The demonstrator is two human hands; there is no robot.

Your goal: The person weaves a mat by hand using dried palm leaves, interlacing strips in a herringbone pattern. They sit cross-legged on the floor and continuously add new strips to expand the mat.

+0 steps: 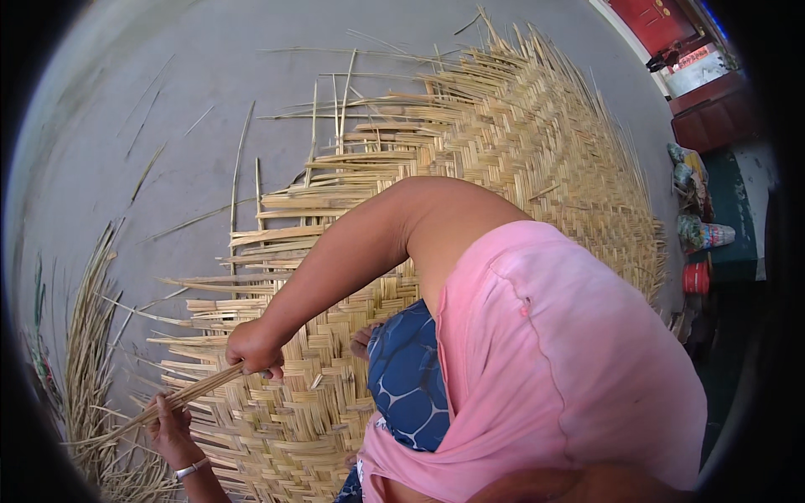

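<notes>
A thin bundle of split reed strips [199, 389] stretches between my two hands. My right hand [256, 348] is closed round its upper end, with my bare arm reaching across the woven mat. Lower and further left, my left hand [172, 429], a bracelet at its wrist, pinches the same strips, whose loose ends trail to the left. Both hands are over the ragged left edge of a large woven reed mat [520, 151]. Its weave is a diagonal pattern, and unwoven strip ends stick out there. My knee in blue patterned cloth and a bare foot rest on the mat.
A heap of loose reed strips [88, 360] lies on the grey floor [193, 75] at the left, with single strips scattered about. Along the far right are a red container [695, 277], plastic bags [692, 180] and dark red furniture [717, 117].
</notes>
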